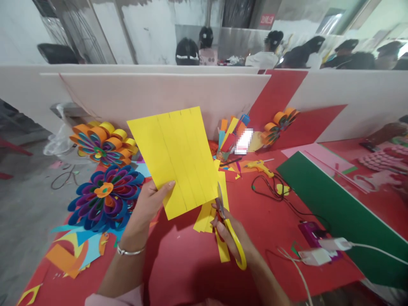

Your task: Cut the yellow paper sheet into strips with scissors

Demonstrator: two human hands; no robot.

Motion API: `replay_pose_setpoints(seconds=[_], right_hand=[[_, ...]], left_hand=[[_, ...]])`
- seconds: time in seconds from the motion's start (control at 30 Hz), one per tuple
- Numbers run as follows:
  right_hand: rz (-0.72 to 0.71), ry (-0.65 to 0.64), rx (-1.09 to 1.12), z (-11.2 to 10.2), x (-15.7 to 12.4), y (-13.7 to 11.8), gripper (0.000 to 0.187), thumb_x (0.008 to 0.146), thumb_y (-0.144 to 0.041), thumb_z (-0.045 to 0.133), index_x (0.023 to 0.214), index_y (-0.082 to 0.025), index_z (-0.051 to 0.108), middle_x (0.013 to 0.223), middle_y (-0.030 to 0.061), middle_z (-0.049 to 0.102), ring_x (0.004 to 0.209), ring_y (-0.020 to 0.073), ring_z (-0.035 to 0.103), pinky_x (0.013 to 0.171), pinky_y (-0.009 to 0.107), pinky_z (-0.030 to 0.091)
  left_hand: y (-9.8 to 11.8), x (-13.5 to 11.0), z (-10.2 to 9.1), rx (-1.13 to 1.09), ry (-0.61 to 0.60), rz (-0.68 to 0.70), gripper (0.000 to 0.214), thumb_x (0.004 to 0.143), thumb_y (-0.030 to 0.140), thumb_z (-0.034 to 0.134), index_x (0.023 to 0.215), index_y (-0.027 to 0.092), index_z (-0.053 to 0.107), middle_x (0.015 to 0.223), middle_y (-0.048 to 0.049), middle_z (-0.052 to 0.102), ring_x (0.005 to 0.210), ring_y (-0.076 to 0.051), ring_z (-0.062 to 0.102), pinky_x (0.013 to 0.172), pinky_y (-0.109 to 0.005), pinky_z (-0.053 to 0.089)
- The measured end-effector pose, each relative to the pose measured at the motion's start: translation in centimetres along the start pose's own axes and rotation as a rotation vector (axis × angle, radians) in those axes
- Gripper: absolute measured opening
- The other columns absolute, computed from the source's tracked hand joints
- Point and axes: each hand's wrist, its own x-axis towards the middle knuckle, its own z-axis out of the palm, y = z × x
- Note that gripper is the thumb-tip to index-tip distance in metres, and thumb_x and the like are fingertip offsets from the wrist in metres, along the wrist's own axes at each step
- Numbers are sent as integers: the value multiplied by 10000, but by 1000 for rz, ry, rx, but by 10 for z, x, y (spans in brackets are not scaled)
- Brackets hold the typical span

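Observation:
My left hand (149,204) grips the lower left edge of a yellow paper sheet (177,159), held up over the red table (270,238). The sheet carries several parallel lines running top to bottom. My right hand (231,236) is closed on yellow-handled scissors (231,231), whose blades meet the sheet's lower right edge. Cut yellow strips (210,214) hang and lie under the sheet beside that hand.
Two paper flowers (105,197) lie at the left, another (277,125) leans against the white divider (178,91). A yellow glue gun (259,165) with black cord, a cup of paper strips (229,136), a green board (334,204) and white plugs (321,253) sit right. People sit beyond the divider.

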Motion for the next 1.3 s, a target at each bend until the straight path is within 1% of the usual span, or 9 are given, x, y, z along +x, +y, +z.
replay_pose_setpoints(seconds=[0.13, 0.3, 0.43, 0.53, 0.7, 0.9, 1.03, 1.17, 1.3], right_hand=[[-52, -6, -11, 1, 2, 1, 570, 1027, -613, 556, 1464, -260, 648, 1053, 116, 742, 854, 256, 723, 784, 367, 623], [-64, -20, -42, 0, 3, 3, 558, 1038, -625, 518, 1441, -262, 647, 1032, 106, 753, 866, 256, 731, 826, 399, 624], [-27, -38, -62, -3, 2, 1, 576, 1030, -643, 520, 1429, -247, 649, 1393, 168, 681, 1014, 272, 734, 894, 413, 599], [14, -62, -50, -3, 1, 1, 623, 1025, -643, 526, 1475, -220, 608, 1321, 163, 702, 951, 247, 716, 858, 402, 593], [69, -82, 1, -2, 1, -2, 671, 1019, -663, 533, 1504, -200, 570, 980, 76, 704, 788, 196, 651, 755, 350, 561], [49, -108, 79, 0, 6, -11, 704, 969, -750, 555, 1453, -241, 606, 1269, 150, 685, 940, 241, 683, 810, 374, 572], [55, -116, 89, 1, 6, -13, 690, 963, -769, 550, 1414, -254, 637, 1097, 129, 709, 1006, 282, 688, 818, 395, 593], [55, -105, 46, 0, 5, -11, 699, 965, -779, 535, 1432, -267, 629, 1136, 125, 705, 1018, 291, 697, 835, 415, 606], [32, -123, -5, -2, 5, -9, 737, 985, -763, 510, 1517, -255, 564, 1124, 128, 704, 1033, 299, 701, 881, 434, 594]], left_hand=[[-2, 1, 0, -69, -27, 2, 339, 802, 439, 877, 1056, 216, 846, 1114, -128, 835, 1031, -330, 794, 939, -470, 658], [3, 0, 2, -26, -12, 13, 339, 797, 456, 874, 1027, 208, 848, 1062, -118, 840, 1009, -320, 796, 885, -432, 666], [8, -3, 5, -10, 43, 44, 295, 799, 420, 875, 1016, 223, 844, 1111, -89, 836, 1087, -314, 773, 964, -437, 634], [10, -5, 9, -25, 64, 70, 212, 806, 370, 872, 974, 242, 849, 1120, -69, 834, 1133, -302, 758, 1034, -429, 603], [12, -5, 11, -44, 76, 71, 236, 790, 344, 876, 1010, 262, 851, 1108, -58, 833, 1139, -309, 757, 1049, -462, 606], [11, -5, 11, -1, 75, 91, 196, 797, 382, 872, 970, 294, 847, 1111, -32, 832, 1188, -321, 740, 1102, -474, 584], [12, -6, 12, -4, 63, 94, 183, 812, 372, 865, 977, 296, 850, 1097, -31, 833, 1151, -303, 756, 1065, -433, 602], [13, -7, 12, 16, 61, 89, 208, 797, 386, 872, 983, 295, 847, 1088, -33, 833, 1179, -327, 743, 1078, -478, 598], [12, -7, 12, 4, 52, 91, 192, 811, 375, 864, 986, 297, 852, 1103, -33, 832, 1164, -323, 751, 1058, -460, 608]])
